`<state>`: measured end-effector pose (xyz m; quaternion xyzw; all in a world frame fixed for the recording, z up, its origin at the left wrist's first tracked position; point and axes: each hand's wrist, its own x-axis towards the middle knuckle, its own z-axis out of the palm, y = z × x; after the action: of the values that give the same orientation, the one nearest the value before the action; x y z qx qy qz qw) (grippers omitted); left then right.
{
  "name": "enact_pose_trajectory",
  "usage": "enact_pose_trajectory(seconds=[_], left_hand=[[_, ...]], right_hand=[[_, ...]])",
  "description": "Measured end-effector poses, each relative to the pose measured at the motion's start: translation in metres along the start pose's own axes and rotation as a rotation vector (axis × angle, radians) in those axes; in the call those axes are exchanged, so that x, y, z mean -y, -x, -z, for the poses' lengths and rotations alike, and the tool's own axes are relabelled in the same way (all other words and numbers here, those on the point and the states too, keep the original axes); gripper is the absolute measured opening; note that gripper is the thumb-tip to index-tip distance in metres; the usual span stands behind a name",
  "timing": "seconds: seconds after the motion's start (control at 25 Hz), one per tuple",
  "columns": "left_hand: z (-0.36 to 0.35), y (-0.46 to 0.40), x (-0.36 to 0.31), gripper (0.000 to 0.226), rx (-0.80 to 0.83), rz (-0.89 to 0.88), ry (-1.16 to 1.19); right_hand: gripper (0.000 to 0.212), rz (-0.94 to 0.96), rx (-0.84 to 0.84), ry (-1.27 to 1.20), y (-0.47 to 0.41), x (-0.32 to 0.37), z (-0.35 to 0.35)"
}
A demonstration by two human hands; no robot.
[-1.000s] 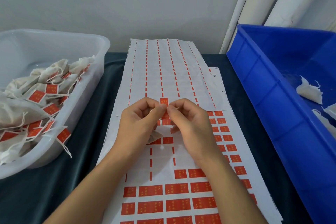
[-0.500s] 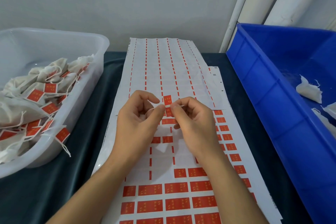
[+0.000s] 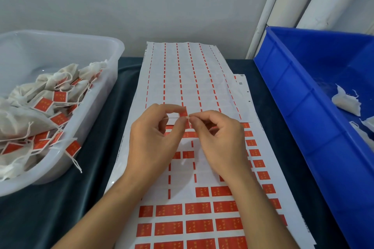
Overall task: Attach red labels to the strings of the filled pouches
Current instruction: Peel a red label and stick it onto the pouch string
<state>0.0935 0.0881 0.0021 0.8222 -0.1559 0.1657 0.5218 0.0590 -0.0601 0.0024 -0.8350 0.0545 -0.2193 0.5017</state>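
Observation:
My left hand (image 3: 153, 139) and my right hand (image 3: 218, 137) meet over the label sheet (image 3: 202, 224) in the middle of the table. Between their fingertips they pinch a small red label (image 3: 183, 113) and a thin white string; the pouch on that string is hidden under my hands. The sheet carries rows of red labels (image 3: 198, 208) near me and bare backing farther off. Filled white pouches (image 3: 24, 119) with red labels on their strings lie in the clear tub (image 3: 113, 50) at left.
A blue bin (image 3: 299, 95) at right holds a few white pouches (image 3: 347, 101). A used label sheet (image 3: 182, 79) lies toward the wall. White pipes stand at the back right. Dark cloth covers the table.
Both hands have lifted slightly away from me, and my left forefinger has uncurled and arched over the label. The pinch on the label and string stays.

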Motion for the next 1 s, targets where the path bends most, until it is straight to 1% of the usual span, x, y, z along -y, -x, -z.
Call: enact_pose_trajectory(seconds=[0.12,0.52,0.76,1.0], left_hand=[[0.0003,-0.0013,0.0017,0.012,-0.005,0.002,-0.011],[-0.0014,-0.0022,0.0038,0.021,0.069,0.0,-0.036],[-0.0021,-0.0031,0.0063,0.023,0.121,0.045,-0.028],[-0.0004,-0.0055,0.0075,0.015,0.187,0.102,0.063]], right_hand=[[0.012,0.057,-0.02,0.045,0.0004,-0.0012,-0.0024],[0.012,0.076,-0.069,0.063,-0.0018,-0.0029,0.0006],[0.012,0.109,-0.101,0.094,-0.0014,-0.0029,0.0017],[0.013,0.044,-0.056,0.076,-0.0016,-0.0023,0.0014]])
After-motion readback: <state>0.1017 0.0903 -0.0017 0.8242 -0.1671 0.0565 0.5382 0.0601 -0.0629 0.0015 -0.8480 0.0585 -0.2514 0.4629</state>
